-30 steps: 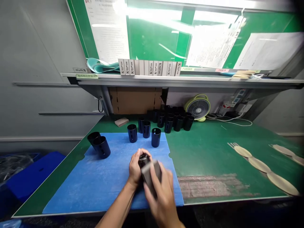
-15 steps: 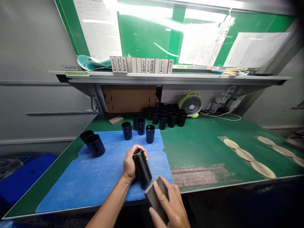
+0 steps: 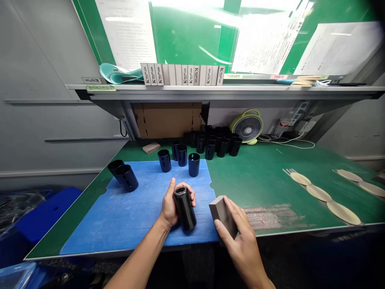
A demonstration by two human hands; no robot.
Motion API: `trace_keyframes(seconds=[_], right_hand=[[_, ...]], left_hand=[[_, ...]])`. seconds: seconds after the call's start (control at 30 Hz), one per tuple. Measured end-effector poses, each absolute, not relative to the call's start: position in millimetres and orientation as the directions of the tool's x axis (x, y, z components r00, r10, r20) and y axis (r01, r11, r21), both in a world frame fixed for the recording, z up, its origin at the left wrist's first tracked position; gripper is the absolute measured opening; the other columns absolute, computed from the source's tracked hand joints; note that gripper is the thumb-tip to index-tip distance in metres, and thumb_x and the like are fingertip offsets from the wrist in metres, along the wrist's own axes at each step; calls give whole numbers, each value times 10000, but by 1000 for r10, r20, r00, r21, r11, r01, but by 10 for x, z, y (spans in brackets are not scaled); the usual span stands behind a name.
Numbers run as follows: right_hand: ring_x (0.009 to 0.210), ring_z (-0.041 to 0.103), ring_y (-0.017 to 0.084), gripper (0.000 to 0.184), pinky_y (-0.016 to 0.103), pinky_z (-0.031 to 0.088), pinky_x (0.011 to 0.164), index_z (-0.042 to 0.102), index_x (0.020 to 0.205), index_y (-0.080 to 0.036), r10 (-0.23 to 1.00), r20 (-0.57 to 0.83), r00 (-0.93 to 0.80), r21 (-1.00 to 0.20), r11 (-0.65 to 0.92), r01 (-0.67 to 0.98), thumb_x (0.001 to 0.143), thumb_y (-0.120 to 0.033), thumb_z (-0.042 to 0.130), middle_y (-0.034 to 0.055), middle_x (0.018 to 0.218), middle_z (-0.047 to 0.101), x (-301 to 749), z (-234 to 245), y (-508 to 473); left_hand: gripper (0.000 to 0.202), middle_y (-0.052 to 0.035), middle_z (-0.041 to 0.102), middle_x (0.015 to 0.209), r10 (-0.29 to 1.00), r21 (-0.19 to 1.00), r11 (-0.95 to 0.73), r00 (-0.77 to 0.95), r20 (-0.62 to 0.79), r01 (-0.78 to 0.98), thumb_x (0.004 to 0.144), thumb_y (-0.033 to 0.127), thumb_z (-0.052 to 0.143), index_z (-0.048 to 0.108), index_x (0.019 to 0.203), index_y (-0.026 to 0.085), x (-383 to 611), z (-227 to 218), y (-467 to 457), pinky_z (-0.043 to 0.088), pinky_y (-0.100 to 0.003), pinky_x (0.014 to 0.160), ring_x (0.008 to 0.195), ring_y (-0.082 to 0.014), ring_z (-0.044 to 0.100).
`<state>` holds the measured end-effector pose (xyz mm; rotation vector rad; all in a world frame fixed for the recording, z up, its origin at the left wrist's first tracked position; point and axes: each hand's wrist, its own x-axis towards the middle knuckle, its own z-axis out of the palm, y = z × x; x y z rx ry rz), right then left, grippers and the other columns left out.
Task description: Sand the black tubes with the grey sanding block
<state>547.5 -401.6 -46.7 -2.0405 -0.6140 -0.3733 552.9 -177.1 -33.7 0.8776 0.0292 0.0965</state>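
Note:
My left hand point(image 3: 172, 206) grips a dark, glossy metal tube point(image 3: 185, 209) upright on a blue mat point(image 3: 105, 224), its fingers wrapped around the tube's far side. My right hand point(image 3: 242, 237) holds a grey sanding block point(image 3: 221, 214) just off the mat's right edge, apart from the tube. Several similar tubes stand on the far part of the mat, with a tilted pair point(image 3: 123, 176) at its left and others point(image 3: 173, 162) beyond it.
A dense group of black tubes point(image 3: 219, 146) stands on the green bench point(image 3: 270, 160) behind the mat. Further back are a small fan point(image 3: 248, 130) and a tan block point(image 3: 151, 147). Beige oval pads point(image 3: 319, 193) lie at right. A shelf with white boxes point(image 3: 182, 75) runs above.
The sanding block has moved away from the tube, out to the right and past the mat's edge. The left hand still holds the tube, now standing more upright. The view has shifted slightly.

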Motion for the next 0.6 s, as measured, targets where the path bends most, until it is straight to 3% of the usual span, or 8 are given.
trace_keyframes(seconds=[0.13, 0.27, 0.33, 0.5, 0.6], right_hand=[[1334, 455, 301, 555, 508, 450, 1089, 450, 1512, -259, 367, 544, 755, -592, -470, 655, 987, -368, 595, 110, 1477, 488, 5506, -29, -3873], [1296, 460, 322, 563, 523, 476, 1046, 437, 1528, -258, 489, 548, 678, -455, -506, 733, 986, -318, 577, 135, 1476, 459, 5394, 220, -3627], [1262, 470, 329, 553, 536, 493, 1011, 441, 1527, -246, 506, 543, 670, -426, -521, 739, 988, -290, 557, 152, 1468, 451, 5380, 225, -3474], [1262, 466, 352, 525, 569, 483, 1013, 480, 1495, -169, 422, 608, 672, -450, -514, 730, 990, -300, 539, 192, 1451, 461, 5478, 152, -3224], [1259, 483, 350, 545, 561, 501, 980, 445, 1523, -220, 403, 651, 643, -448, -480, 755, 987, -249, 537, 181, 1487, 441, 5435, 117, -3204]], left_hand=[[554, -64, 647, 673, 125, 858, 511, 992, -5, -60, 978, 587, 398, 682, 783, 152, 5458, -278, -1852, 476, -326, 644, 624, -211, 619], [438, -61, 736, 833, 423, 993, 110, 906, -6, -45, 973, 505, 490, 744, 791, 198, 5414, -254, -1916, 470, -339, 880, 866, -236, 636], [396, -53, 750, 905, 511, 1000, 22, 859, -9, -2, 973, 466, 500, 755, 797, 219, 5406, -277, -1933, 440, -349, 961, 958, -247, 631], [232, -52, 725, 892, 636, 986, 133, 772, -4, -104, 933, 300, 580, 742, 788, 219, 5381, -373, -1947, 457, -345, 935, 958, -247, 626], [171, -37, 717, 841, 591, 953, 274, 805, -60, -130, 903, 242, 625, 735, 771, 241, 5359, -431, -1932, 471, -326, 898, 938, -248, 623]])
